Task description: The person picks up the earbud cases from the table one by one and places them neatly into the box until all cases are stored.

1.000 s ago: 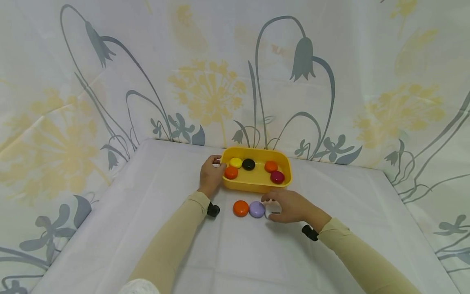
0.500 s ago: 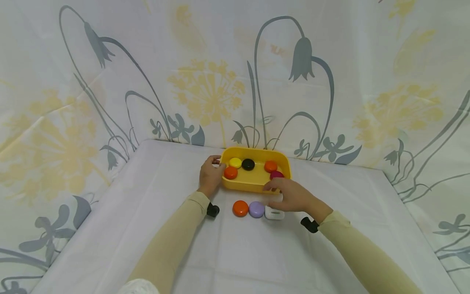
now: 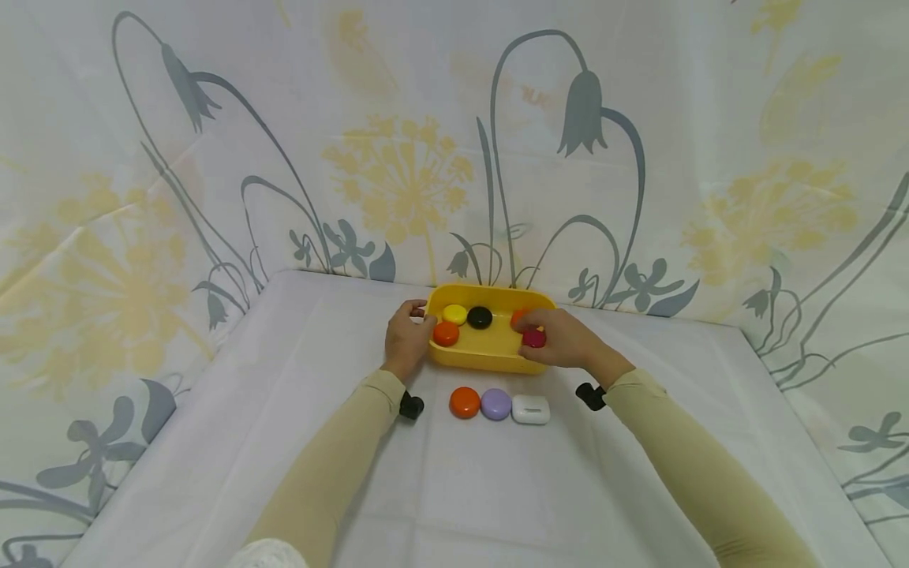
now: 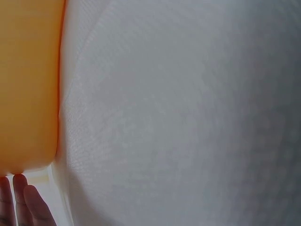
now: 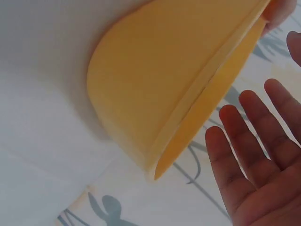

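Observation:
A yellow plastic bin (image 3: 490, 362) stands on the table. My left hand (image 3: 407, 341) holds its left end; in the left wrist view its fingertips (image 4: 19, 181) touch the bin's wall. My right hand (image 3: 568, 341) hovers over the bin's right end, its fingers spread apart in the right wrist view. Just by that hand lie a dark red round piece (image 3: 534, 338) and a partly covered orange piece (image 3: 521, 317). Farther left in the bin are a yellow piece (image 3: 454, 315), a black piece (image 3: 480, 318) and another orange piece (image 3: 446, 334).
In front of the bin, a row on the white tablecloth (image 3: 454, 489) consists of an orange-red round piece (image 3: 465, 402), a lilac round piece (image 3: 495, 404) and a white rounded case (image 3: 530, 409). A flowered curtain (image 3: 398, 142) rises behind the table.
My right hand has let go of the white case and moved away from it, up over the bin's right end. The case now stands uncovered beside the lilac piece. My left hand has stayed put.

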Motion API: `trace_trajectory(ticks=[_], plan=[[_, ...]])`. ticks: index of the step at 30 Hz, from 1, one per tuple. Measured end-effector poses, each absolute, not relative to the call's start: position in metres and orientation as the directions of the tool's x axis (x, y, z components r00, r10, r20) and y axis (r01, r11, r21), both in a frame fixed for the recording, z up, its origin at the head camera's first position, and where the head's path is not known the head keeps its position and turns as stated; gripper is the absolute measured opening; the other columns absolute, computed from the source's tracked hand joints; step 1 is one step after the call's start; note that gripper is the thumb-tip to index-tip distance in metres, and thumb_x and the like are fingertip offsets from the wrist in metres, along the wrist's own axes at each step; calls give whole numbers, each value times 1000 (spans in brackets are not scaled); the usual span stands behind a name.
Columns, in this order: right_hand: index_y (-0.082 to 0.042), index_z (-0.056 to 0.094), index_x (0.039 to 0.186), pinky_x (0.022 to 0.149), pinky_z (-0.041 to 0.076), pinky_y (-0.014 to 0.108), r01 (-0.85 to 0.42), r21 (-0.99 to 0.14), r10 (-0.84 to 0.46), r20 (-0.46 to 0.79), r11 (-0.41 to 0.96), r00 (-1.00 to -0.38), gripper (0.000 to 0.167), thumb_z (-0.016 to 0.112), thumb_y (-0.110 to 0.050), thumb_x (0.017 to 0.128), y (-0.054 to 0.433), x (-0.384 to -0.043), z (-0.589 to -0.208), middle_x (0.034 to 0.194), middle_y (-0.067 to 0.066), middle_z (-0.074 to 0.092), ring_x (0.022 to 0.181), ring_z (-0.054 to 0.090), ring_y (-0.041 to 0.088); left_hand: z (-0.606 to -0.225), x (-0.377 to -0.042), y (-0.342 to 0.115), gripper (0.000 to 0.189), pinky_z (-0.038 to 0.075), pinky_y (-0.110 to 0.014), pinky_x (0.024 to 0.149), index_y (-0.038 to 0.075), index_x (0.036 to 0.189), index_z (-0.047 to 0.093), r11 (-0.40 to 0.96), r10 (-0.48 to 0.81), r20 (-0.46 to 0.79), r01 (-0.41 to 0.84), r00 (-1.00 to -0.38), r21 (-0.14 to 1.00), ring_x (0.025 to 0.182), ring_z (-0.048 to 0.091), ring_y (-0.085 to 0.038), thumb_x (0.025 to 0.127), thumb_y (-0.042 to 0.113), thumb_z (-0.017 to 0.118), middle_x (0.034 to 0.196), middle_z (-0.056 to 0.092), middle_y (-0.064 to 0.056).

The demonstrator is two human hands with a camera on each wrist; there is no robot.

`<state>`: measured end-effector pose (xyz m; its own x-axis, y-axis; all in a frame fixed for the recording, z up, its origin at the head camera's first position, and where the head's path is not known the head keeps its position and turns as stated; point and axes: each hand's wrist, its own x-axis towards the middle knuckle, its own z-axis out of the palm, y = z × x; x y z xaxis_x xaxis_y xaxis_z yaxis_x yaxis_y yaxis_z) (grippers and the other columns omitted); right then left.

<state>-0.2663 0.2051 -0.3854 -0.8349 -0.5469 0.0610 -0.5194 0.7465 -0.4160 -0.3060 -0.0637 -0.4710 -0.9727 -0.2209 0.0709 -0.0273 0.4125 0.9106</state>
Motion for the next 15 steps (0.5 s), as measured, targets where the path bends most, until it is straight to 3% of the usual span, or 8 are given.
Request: trace_trajectory(ticks=[15], plan=[[0,64,115,89,50,40,-472,-410,-545,-75,780,-835,38,70,-16,81,206,-298,-397,111,15,67,97,58,32,-471,-307,-65,36,51,-29,74,14,120,59,407,-212,69,-24,-975,913,89,55,-21,86,26,58,108,60,-5]])
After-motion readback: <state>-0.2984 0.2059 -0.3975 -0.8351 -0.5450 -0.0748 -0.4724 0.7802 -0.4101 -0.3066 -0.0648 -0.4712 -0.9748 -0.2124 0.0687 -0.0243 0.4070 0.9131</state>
